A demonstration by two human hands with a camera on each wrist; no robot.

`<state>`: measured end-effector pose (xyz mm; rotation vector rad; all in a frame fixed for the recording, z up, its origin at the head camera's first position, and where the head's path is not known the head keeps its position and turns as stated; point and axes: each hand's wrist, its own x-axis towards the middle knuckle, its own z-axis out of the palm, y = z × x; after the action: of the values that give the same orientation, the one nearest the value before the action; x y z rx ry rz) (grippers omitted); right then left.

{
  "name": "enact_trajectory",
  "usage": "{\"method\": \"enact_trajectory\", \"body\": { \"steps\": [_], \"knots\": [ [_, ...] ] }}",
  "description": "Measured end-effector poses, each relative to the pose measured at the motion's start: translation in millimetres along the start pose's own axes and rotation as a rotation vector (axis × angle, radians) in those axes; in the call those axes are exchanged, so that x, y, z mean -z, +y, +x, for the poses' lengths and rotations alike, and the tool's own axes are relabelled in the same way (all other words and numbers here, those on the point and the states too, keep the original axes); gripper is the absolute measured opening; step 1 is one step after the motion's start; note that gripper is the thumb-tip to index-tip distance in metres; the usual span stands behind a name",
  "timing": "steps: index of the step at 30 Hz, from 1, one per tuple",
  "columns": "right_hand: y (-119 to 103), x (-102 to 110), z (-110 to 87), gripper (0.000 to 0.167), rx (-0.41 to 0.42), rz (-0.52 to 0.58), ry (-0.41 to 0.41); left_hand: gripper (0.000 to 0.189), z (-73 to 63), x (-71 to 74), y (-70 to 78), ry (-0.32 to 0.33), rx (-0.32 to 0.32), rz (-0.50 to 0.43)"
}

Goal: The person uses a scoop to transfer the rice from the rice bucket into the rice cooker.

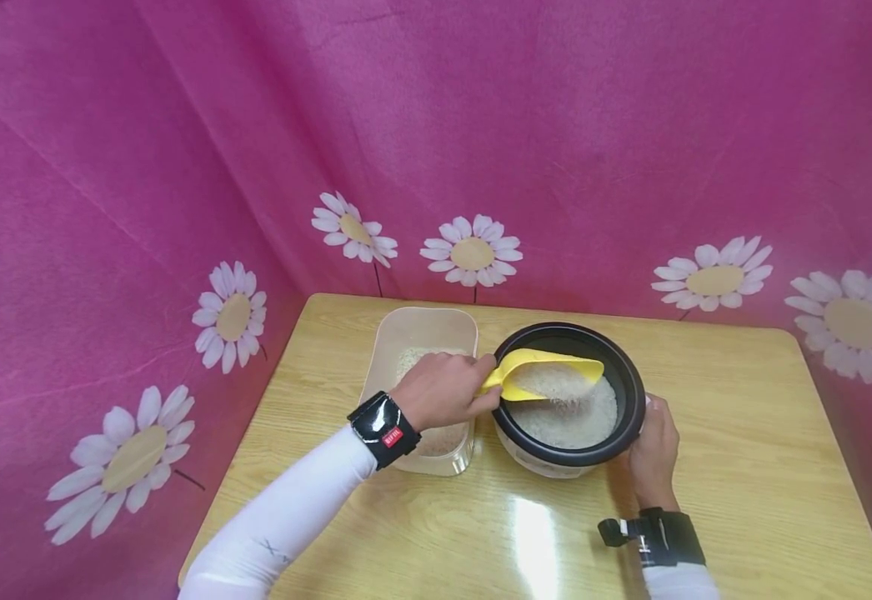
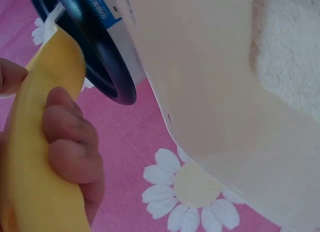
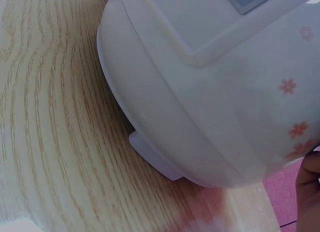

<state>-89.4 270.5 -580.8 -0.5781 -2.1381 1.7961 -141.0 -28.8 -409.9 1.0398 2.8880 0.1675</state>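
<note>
My left hand grips the handle of a yellow scoop; in the left wrist view curled fingers wrap the yellow handle. The scoop is tilted over the open rice cooker, and white rice slides off its lower edge, blurred, onto the rice inside the cooker's dark pot. At the cooker's right side, my right hand holds its edge near a white handle, part of its fingers hidden. The right wrist view shows the cooker's white body with small orange flowers.
Left of the cooker stands a translucent bin with rice in it, partly under the left forearm. Both stand on a wooden table. A pink curtain with daisies hangs behind the table and along its left side.
</note>
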Motion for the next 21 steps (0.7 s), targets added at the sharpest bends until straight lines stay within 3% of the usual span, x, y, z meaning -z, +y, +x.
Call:
{"method": "enact_trajectory", "body": {
  "steps": [13, 21],
  "knots": [
    [-0.8, 0.1, -0.1, 0.041, -0.019, 0.021, 0.001, 0.025, -2.9, -1.9, 1.6, 0.175, -0.064, 0.187],
    [-0.5, -0.7, -1.8, 0.043, -0.011, 0.022, -0.005, 0.027, -6.0, -1.5, -1.6, 0.291, -0.088, 0.254]
  ]
}}
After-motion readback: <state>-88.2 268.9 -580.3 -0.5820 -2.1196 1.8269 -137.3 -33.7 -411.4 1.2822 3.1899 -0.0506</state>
